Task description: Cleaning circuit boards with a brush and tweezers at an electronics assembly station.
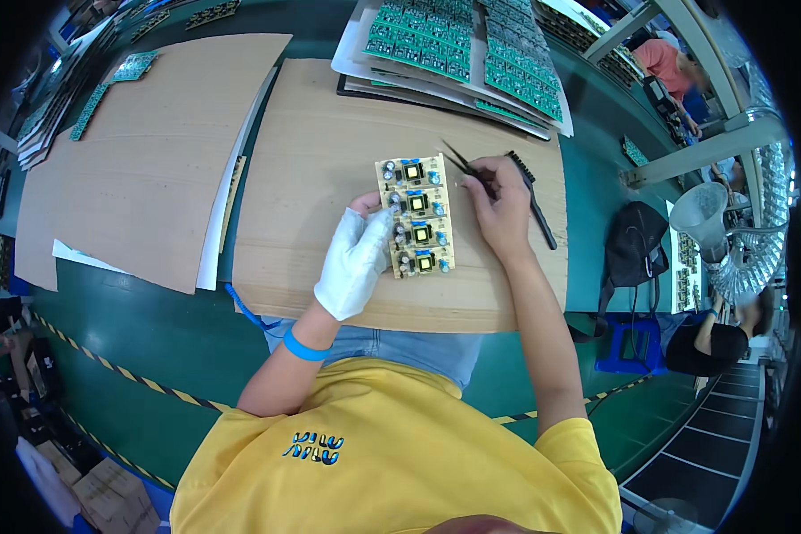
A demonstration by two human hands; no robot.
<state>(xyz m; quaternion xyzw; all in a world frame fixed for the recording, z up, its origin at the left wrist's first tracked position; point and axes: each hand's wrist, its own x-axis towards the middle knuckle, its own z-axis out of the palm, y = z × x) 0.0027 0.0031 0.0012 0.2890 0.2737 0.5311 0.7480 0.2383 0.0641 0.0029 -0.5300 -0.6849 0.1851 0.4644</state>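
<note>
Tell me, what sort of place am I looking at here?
Most likely an electronics assembly workshop. The left hand, in a white glove, holds a yellow circuit board panel, the right hand holds tweezers, and trays of green circuit boards are stacked on the green workbench.

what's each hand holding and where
Left hand, gloved, grips the yellow circuit board by its left edge. Right hand pinches black tweezers near their rear end.

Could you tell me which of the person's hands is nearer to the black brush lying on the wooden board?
Right. The right hand touches the black brush; the gloved left hand is across the circuit panel.
</note>
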